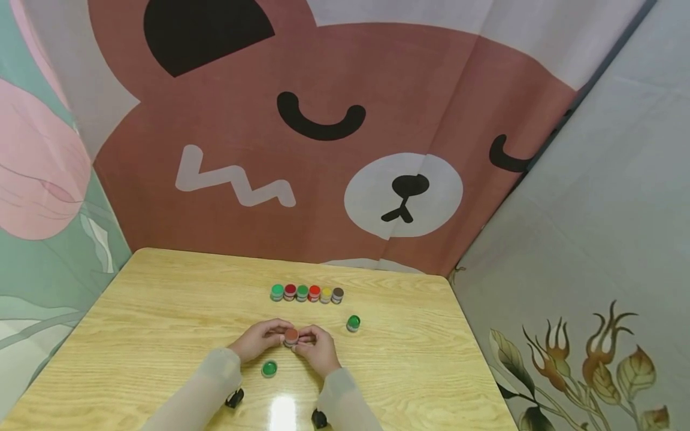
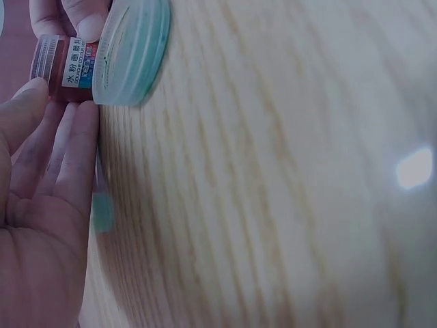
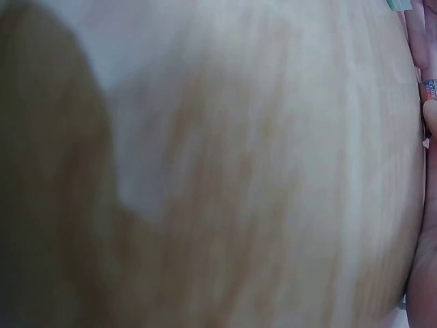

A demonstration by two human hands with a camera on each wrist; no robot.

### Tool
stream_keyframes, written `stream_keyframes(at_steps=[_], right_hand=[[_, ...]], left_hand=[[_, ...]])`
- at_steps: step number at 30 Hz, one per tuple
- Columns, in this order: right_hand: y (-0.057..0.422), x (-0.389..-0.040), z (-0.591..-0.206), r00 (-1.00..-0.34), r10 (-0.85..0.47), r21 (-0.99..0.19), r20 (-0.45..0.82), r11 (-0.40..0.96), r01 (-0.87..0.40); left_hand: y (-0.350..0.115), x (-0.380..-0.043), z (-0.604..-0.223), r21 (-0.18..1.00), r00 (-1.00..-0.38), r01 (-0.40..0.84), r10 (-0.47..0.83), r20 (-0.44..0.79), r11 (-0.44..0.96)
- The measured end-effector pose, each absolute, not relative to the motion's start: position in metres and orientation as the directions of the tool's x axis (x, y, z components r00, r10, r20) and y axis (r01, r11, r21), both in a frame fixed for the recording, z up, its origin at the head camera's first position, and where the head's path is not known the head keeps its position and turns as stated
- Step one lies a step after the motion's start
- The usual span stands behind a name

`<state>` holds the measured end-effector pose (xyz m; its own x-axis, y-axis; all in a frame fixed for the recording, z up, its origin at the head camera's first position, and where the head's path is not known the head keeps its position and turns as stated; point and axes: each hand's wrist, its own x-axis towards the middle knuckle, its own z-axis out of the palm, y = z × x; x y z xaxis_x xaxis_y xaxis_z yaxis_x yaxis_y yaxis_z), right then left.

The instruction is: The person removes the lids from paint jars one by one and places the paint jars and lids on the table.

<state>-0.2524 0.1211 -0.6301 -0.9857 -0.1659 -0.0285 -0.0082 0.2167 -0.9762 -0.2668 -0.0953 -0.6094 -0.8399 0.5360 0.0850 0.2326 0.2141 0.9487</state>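
Note:
Both hands meet over the near middle of the table at a small paint jar (image 1: 291, 337) with a reddish-brown top. My left hand (image 1: 259, 340) grips it from the left, thumb and fingertips on its side. From the other side the fingertips of my right hand (image 1: 319, 352) pinch it. The left wrist view shows the jar's gouache label (image 2: 80, 63) and its ribbed, clear lid, with the jar turned sideways in that view. In the head view, a green jar (image 1: 269, 368) stands just in front of the hands. At the right wrist view's edge, part of my right hand (image 3: 425, 273) shows.
Behind the hands, a row of several paint jars (image 1: 302, 293) stands side by side, with green, red, yellow and grey-brown tops. Another green jar (image 1: 353, 323) is off to the right. The wooden table (image 1: 162, 311) ends at a bear-print curtain (image 1: 323, 197).

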Motion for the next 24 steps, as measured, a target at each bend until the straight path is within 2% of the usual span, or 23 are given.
stream_keyframes(at_steps=[10,24], right_hand=[[0.12,-0.2517,-0.6294,-0.986,-0.166,-0.979,-0.013,0.203,-0.021],[0.1201,-0.2519,-0.6272,-0.985,-0.172,-0.979,-0.02,0.204,-0.016]], left_hand=[[-0.0955,-0.2669,-0.6092,0.971,-0.845,0.181,0.53,0.07,0.159],[-0.0937,-0.2678,-0.6099,0.956,-0.827,0.23,0.554,0.092,0.184]])
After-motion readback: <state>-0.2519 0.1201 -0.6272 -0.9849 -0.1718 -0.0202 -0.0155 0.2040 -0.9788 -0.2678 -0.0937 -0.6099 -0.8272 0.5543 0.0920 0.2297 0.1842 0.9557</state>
